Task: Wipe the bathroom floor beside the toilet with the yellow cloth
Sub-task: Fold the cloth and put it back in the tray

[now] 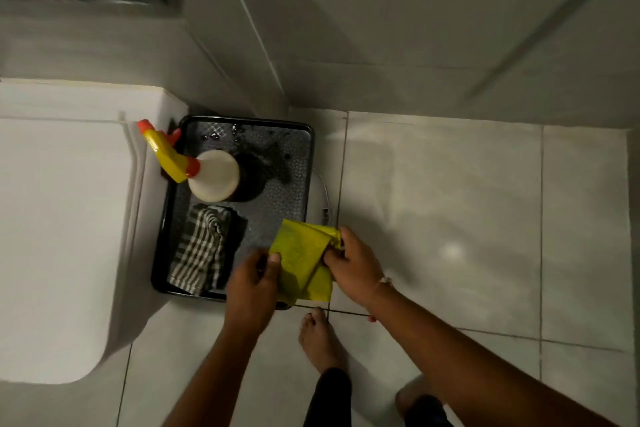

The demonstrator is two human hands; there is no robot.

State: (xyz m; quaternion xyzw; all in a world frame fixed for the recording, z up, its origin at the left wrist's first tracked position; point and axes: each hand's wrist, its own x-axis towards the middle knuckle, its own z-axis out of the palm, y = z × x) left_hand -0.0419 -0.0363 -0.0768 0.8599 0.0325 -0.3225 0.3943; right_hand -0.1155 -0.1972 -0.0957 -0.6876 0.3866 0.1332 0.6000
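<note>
Over pale floor tiles, left hand and right hand, each grip pinching yellow cloth.

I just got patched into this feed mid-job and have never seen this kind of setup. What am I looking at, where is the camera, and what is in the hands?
There is no machine here: a person works with bare hands, and the single picture comes from a camera worn on their head, looking down. The left hand and right hand both grip a yellow cloth, held up above the floor and partly folded. To the left is the white toilet. Beside it, on the tiled floor, sits a black tray holding an upright spray bottle with a yellow and red trigger, and a folded checked cloth. The person's bare foot shows below. No wiping has begun yet.
</note>
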